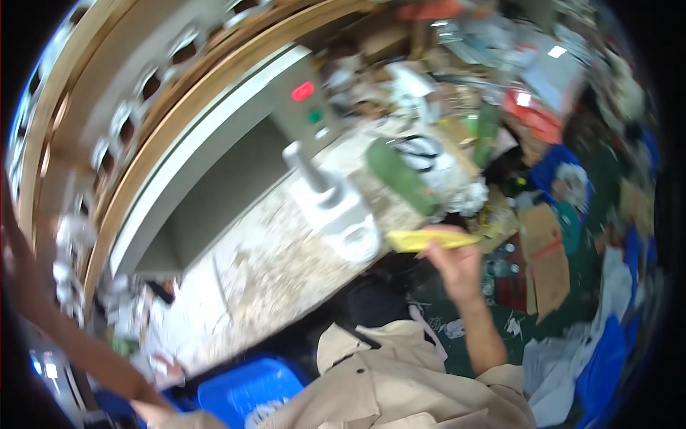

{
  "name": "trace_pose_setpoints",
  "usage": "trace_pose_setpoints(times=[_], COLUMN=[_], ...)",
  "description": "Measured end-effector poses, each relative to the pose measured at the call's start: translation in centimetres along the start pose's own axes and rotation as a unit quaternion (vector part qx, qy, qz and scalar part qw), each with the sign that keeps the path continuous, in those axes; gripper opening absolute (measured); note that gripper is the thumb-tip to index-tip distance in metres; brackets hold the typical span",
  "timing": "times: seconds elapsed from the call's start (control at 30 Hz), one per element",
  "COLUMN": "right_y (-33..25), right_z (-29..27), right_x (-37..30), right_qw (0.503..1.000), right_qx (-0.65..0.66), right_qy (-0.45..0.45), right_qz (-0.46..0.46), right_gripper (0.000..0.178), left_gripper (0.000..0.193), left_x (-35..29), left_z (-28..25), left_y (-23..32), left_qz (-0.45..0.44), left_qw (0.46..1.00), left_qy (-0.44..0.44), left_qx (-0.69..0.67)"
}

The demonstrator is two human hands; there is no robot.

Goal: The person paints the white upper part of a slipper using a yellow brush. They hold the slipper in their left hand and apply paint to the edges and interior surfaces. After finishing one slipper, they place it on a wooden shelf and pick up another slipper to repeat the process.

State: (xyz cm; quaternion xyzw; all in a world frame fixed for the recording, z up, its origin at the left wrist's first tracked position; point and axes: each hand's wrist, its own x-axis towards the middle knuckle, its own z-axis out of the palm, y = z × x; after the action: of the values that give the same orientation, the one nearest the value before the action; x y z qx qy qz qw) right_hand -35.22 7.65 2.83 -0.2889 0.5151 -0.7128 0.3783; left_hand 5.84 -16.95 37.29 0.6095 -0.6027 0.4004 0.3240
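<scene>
My right hand (454,268) is closed on a flat yellow piece (429,239), held just beyond the near right edge of the worktable. Blur hides what kind of thing the piece is. Just left of it, on the table, is a white device (336,207) with a rounded base and an upright post. Far to the left, my left arm stretches out toward the wooden shelves. My left hand (18,268) shows at the dark rim of the picture, too smeared to make out its fingers.
A grey metal housing (291,107) with a red light and green button stands along the worktable (264,286). Beyond the white device lies a long green object (401,177). Mixed scrap and a cardboard piece (544,254) cover the right. Below is a blue bin (250,390).
</scene>
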Motion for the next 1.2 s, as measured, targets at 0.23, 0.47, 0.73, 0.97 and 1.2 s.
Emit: trace_pose_setpoints(times=[0.23,0.47,0.73,0.97,1.2], right_y=[-1.9,1.4,2.3,-3.1,-0.2], right_z=[5.1,7.1,8.1,10.0,15.5], right_x=[6.1,8.5,8.4,9.1,13.2], right_qw=[0.892,0.833,0.790,0.883,0.895], right_qx=[-0.359,-0.437,-0.507,-0.406,-0.369], right_qy=[-0.228,-0.327,-0.330,-0.077,-0.167], right_qz=[-0.153,-0.092,-0.102,-0.223,-0.187], right_gripper=[0.014,0.020,0.019,0.037,0.040], left_gripper=[0.031,0.037,0.033,0.031,0.035], left_x=[-19.3,-31.2,-36.8,-41.5,-45.8], left_z=[-1.4,2.1,3.4,6.4,8.7], left_y=[3.5,0.1,0.0,1.9,3.0], left_qz=[0.240,0.024,-0.103,-0.173,-0.139], left_qw=[0.918,0.882,0.837,0.827,0.860], left_qy=[0.000,-0.240,-0.319,-0.325,-0.302], left_qx=[-0.314,-0.406,-0.433,-0.425,-0.388])
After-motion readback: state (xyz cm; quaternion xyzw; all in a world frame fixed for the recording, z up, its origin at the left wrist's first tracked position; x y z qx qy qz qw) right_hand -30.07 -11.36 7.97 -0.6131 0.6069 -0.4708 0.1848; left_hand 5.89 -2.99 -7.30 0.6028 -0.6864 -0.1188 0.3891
